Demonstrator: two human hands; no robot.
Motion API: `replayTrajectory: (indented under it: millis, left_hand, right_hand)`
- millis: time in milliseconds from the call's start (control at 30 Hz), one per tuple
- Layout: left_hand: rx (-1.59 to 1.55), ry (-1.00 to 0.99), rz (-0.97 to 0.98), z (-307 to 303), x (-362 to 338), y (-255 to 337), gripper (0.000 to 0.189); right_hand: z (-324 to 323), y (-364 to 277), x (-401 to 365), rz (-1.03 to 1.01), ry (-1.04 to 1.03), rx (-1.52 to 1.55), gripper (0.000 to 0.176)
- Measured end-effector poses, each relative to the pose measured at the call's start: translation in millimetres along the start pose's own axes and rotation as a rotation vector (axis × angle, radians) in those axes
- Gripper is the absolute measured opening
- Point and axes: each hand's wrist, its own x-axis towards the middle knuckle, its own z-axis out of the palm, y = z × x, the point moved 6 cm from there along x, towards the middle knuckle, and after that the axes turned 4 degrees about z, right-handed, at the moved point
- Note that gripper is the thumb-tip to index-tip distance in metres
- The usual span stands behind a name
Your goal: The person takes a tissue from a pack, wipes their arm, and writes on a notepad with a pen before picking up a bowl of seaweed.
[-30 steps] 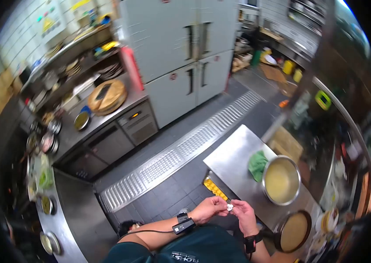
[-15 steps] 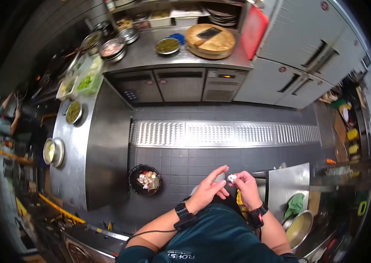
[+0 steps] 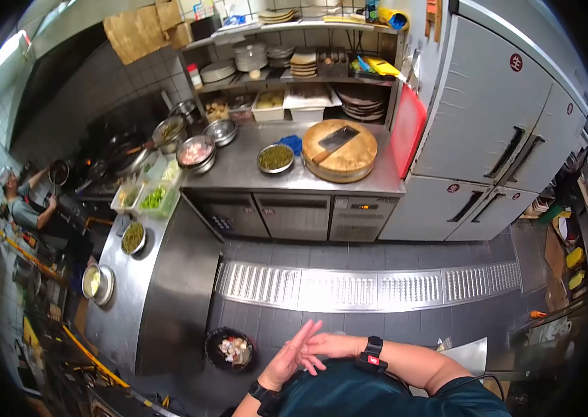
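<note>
Contact between your two hands is all that is in hand. Your left hand [image 3: 288,360] stands with its fingers spread and straight. Your right hand [image 3: 332,344] lies flat against it, fingertips on its palm, close in front of your dark green shirt [image 3: 349,396]. Both grips are wide and hold nothing, and I see nothing between the palms. It reads to me as a brushing-off of the hands.

Nearest to them is the round black bin [image 3: 231,349], on the grey tiled floor just left of your left hand, beside the corner of the long steel worktop [image 3: 176,278]. Pale and reddish scraps lie in it.

Across the ribbed steel floor drain [image 3: 370,288] stands a second steel worktop [image 3: 238,170] with a round wooden chopping block [image 3: 340,149] and a steel bowl of green bits [image 3: 275,158]. Any reach for those calls for a step across the drain, since they are well apart from you.
</note>
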Motion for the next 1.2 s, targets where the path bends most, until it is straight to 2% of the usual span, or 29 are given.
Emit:
replayTrajectory:
  millis: [33, 67, 100, 133, 200, 267, 333, 367, 467, 533, 600, 633, 667, 733, 767, 800, 867, 900, 933, 1033, 1067, 1100, 1133, 1167, 1200]
  left_hand:
    - [0.010, -0.010, 0.005, 1.5, 10.2, -0.3, 0.079]
    - [-0.016, 0.009, -0.084, 0.8, 19.0, -6.4, 0.082]
    - [-0.044, 0.031, -0.171, 0.1, 27.1, -13.3, 0.085]
    - [-0.036, 0.029, -0.160, 0.5, 36.5, -15.1, 0.085]
    - [-0.064, 0.107, -0.219, -3.0, 49.6, -23.8, 0.075]
    - [-0.049, 0.146, -0.209, -6.1, 59.8, -29.1, 0.071]
    - [0.211, 0.271, -0.250, -14.9, 64.8, -32.4, 0.070]
    - [0.229, 0.302, -0.241, -15.4, 67.6, -33.0, 0.070]
    - [0.227, 0.399, -0.286, -24.2, 70.8, -37.0, 0.070]
    - [0.280, 0.393, -0.204, -35.5, 71.1, -30.5, 0.071]
    - [0.331, 0.387, -0.113, -46.0, 72.6, -14.1, 0.071]
    - [0.229, 0.390, 0.062, -47.8, 71.9, 2.7, 0.072]
    - [0.124, 0.388, 0.235, -47.9, 69.2, 18.0, 0.073]
    - [0.093, 0.380, 0.297, -39.9, 77.7, 44.4, 0.079]
    - [-0.010, 0.325, 0.320, -38.1, 83.5, 49.8, 0.082]
    - [-0.113, 0.267, 0.341, -37.5, 87.7, 53.1, 0.085]
    - [-0.030, 0.216, 0.321, -52.9, 95.4, 53.2, 0.090]
    - [0.030, 0.201, 0.258, -62.8, 94.7, 53.4, 0.091]
    - [0.056, 0.194, 0.235, -72.9, 95.8, 55.9, 0.091]
    - [0.223, 0.219, 0.155, -89.6, 98.3, 79.4, 0.086]
    - [0.339, 0.262, 0.116, -93.1, 98.3, 91.5, 0.083]
    - [0.434, 0.270, 0.132, -105.3, 98.4, 95.4, 0.073]
    - [0.430, 0.267, 0.139, -125.1, 98.6, 90.9, 0.073]
    - [0.490, 0.285, 0.159, -150.0, 97.3, 83.6, 0.070]
    - [0.552, 0.301, 0.177, -167.9, 94.0, 82.6, 0.067]
  right_hand:
    - [-4.4, -5.4, -8.8, 0.055, -0.019, -0.049, 0.052]
    - [-7.8, -11.2, -18.1, 0.113, -0.038, -0.097, 0.054]
    - [-13.4, -12.8, -22.1, 0.104, -0.029, -0.102, 0.056]
    - [-20.7, -16.5, -26.5, 0.101, -0.031, -0.114, 0.056]
    - [-34.5, -20.7, -33.7, 0.150, 0.013, -0.132, 0.055]
    - [-45.6, -20.6, -34.7, 0.149, 0.019, -0.152, 0.053]
    - [-57.7, -20.1, -32.2, 0.113, 0.094, -0.228, 0.046]
    - [-62.2, -24.5, -33.8, 0.045, 0.117, -0.346, 0.041]
    - [-76.7, -20.5, -29.5, 0.095, 0.108, -0.491, 0.041]
    - [-88.2, -12.3, -24.3, 0.112, 0.138, -0.521, 0.040]
    - [-113.1, -6.4, -18.4, 0.127, 0.401, -0.312, 0.038]
    - [-117.6, -8.4, -19.4, 0.154, 0.514, -0.005, 0.038]
    - [-120.9, -13.3, -12.6, 0.159, 0.509, -0.023, 0.038]
    - [-116.8, -22.1, 2.5, 0.164, 0.400, 0.324, 0.043]
    - [-108.4, -32.5, 10.8, 0.134, 0.349, 0.460, 0.037]
    - [-106.0, -40.8, 17.8, 0.138, 0.350, 0.447, 0.037]
    - [-91.3, -65.2, 37.0, 0.089, 0.128, 0.371, 0.034]
    - [-76.7, -99.6, 41.1, 0.127, 0.143, 0.284, 0.034]
    - [-81.6, -98.5, 49.9, 0.128, 0.146, 0.271, 0.034]
    - [-103.5, -93.4, 74.4, 0.118, 0.155, -0.368, 0.035]
    - [-105.5, -96.4, 83.6, 0.124, 0.156, -0.381, 0.035]
    - [-106.0, -100.7, 94.4, 0.112, 0.166, -0.518, 0.033]
    - [-103.6, -108.2, 105.0, 0.099, 0.174, -0.651, 0.032]
    - [-98.3, -120.7, 111.3, -0.001, 0.232, -0.693, 0.031]
    - [-99.6, -118.9, 122.7, -0.004, 0.236, -0.692, 0.031]
